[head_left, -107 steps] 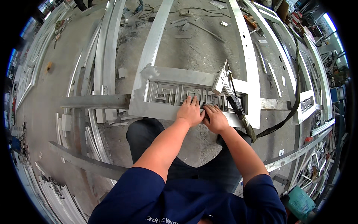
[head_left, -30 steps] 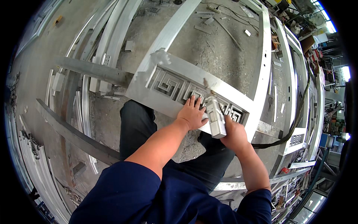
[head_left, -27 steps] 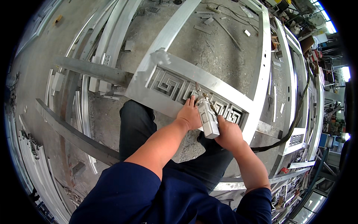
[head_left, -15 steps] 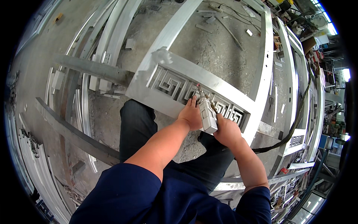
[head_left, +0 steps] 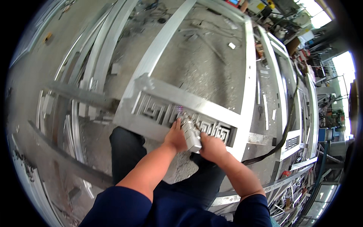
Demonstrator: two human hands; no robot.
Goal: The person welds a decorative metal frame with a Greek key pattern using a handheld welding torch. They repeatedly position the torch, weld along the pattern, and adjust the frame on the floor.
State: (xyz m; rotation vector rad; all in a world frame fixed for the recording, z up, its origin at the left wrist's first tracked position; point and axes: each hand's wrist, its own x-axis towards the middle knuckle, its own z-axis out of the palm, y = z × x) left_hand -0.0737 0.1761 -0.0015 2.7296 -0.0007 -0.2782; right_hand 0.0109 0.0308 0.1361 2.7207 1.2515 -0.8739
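Observation:
A silver, boxy handheld laser welding gun [head_left: 192,140] lies over the lower band of a silver metal frame [head_left: 217,108], its slim nozzle pointing away from me. Small purple-red spots of light show just beyond the nozzle, on the lattice panel [head_left: 151,108] with its square spiral pattern. My right hand [head_left: 212,147] is closed around the gun's right side, its grip mostly hidden. My left hand [head_left: 176,138] rests against the gun's left side, fingers stretched out toward the panel's edge; its thumb is hidden.
A thick black hose [head_left: 281,142] curves away on the right. More metal frames [head_left: 278,81] stand beyond it. At left lie long metal bars [head_left: 107,45] and grey support beams [head_left: 81,94]. Offcuts litter the concrete floor, including a white block [head_left: 231,45].
The view has shifted, so the frame, hands and gun sit lower and further left. Both hands stay at the gun. Purple-red light spots now show on the panel, where a small red spot was.

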